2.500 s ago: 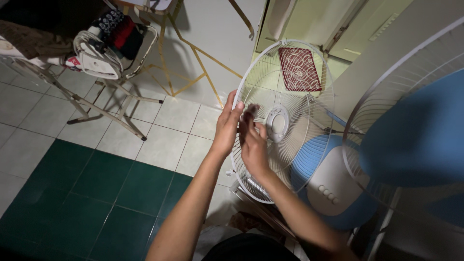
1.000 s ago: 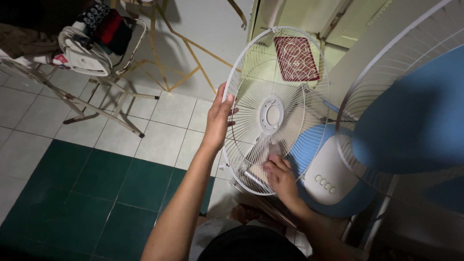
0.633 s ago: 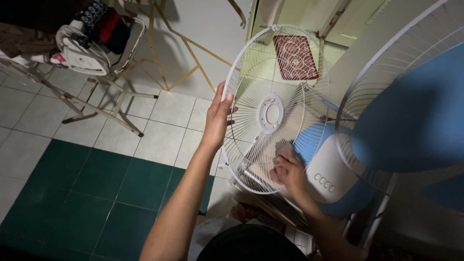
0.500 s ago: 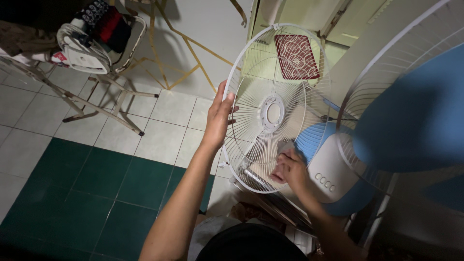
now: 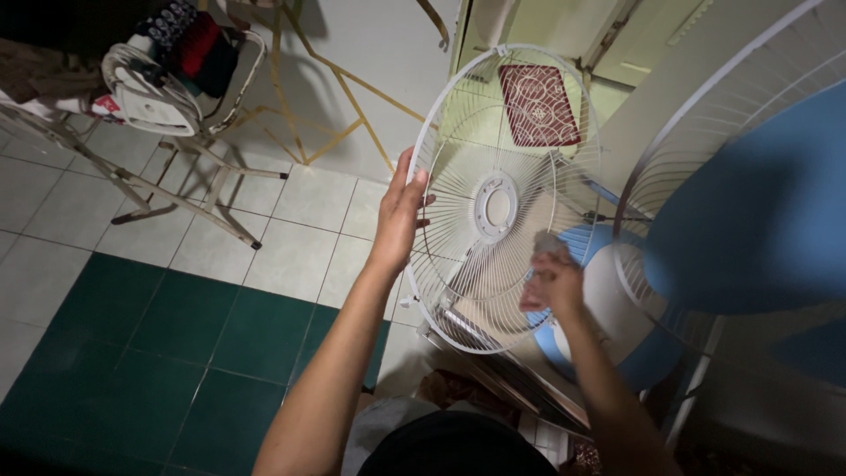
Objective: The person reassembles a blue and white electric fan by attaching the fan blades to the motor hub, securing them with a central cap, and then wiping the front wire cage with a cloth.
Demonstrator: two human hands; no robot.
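A white wire fan guard [image 5: 458,115] stands upright in front of me, with a round hub [image 5: 495,207] at its middle. My left hand [image 5: 399,216] grips its left rim and steadies it. My right hand [image 5: 552,284] is closed on a small greyish cloth [image 5: 546,244] and presses it against the lower right wires. The hand is blurred. Behind the guard stands a blue and white fan body [image 5: 608,317] with a row of buttons.
A second fan with a blue blade [image 5: 749,203] and wire guard fills the right side. A folding rack [image 5: 167,88] with clothes stands at the upper left on white tiles. Green floor tiles [image 5: 159,353] lie at the lower left. A red patterned mat [image 5: 539,106] lies beyond the guard.
My right hand with the cloth has slid from the guard's bottom up along its lower right wires. My left hand has kept its hold on the left rim.
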